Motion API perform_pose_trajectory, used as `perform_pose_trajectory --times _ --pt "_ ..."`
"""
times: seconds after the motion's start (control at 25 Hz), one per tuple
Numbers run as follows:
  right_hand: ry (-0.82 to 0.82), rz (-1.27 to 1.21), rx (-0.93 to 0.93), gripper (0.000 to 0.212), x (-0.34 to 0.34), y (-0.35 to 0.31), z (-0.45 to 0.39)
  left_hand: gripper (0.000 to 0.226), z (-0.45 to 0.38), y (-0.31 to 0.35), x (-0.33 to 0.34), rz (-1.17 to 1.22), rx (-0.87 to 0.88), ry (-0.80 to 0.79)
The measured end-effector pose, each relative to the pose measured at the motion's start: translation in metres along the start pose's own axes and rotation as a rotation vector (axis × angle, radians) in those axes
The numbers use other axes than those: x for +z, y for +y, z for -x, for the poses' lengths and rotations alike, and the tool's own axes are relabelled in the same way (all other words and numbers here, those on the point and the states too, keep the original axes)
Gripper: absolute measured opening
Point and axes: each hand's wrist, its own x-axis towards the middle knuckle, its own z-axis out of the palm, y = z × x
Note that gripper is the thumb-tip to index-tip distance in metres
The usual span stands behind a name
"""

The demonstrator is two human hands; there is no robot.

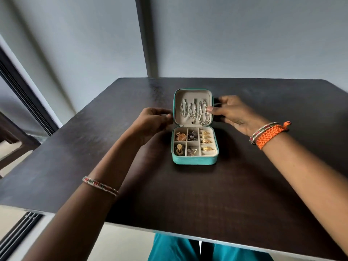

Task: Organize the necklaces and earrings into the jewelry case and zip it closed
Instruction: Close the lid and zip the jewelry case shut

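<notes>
A small teal jewelry case (194, 160) lies unzipped on the dark table, its lid (194, 93) standing upright. Several silver necklaces (195, 112) hang inside the lid. The cream tray holds gold earrings (180, 136), darker small pieces (192, 135) and gold rings (206, 141) in separate compartments. My left hand (152, 121) has curled fingers pinching the lid's left edge. My right hand (232, 113) holds the lid's right side, thumb in front near the necklaces, fingers behind the lid.
The dark wooden table (244, 194) carries only the case. A grey wall and a vertical post (146, 36) stand behind it. A window frame (22, 85) and a chair part (11, 136) are at the left. Teal clothing (175, 248) shows below the front edge.
</notes>
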Motion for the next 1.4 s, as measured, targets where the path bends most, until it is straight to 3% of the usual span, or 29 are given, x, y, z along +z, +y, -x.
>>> perform_pose_trajectory --times 0.08,0.24,0.4,0.56,0.68,0.92,1.08,1.24,1.4 --pt "0.003 -0.052 -0.062 0.038 -0.006 -0.005 0.007 0.023 0.002 -0.003 -0.003 0.029 0.019 -0.014" --pt "-0.033 0.027 -0.224 0.039 -0.008 -0.012 0.027 0.028 0.001 -0.017 -0.01 -0.332 0.185 0.037" --pt "-0.048 0.253 -0.386 0.044 -0.009 -0.01 0.042 0.034 0.003 -0.022 -0.007 -0.45 0.411 -0.118" --pt "-0.057 0.42 -0.573 0.037 -0.008 0.008 0.054 0.038 -0.003 -0.018 -0.01 -0.474 0.342 -0.29" --pt "-0.056 0.468 -0.678 0.041 -0.006 0.024 0.06 0.026 -0.01 -0.02 -0.016 -0.513 0.304 -0.357" --pt "-0.06 0.495 -0.708 0.043 -0.004 0.032 0.065 0.022 -0.012 -0.02 -0.013 -0.504 0.288 -0.337" --pt "-0.127 0.475 -0.613 0.013 -0.004 0.025 0.064 0.024 -0.011 -0.025 -0.014 -0.454 0.35 -0.252" --pt "-0.237 0.575 -0.555 0.044 -0.001 0.027 0.062 0.011 -0.006 -0.031 -0.016 -0.403 0.41 -0.126" --pt "-0.256 0.499 -0.563 0.049 0.003 0.03 0.063 0.009 -0.001 -0.029 -0.027 -0.517 0.348 0.014"
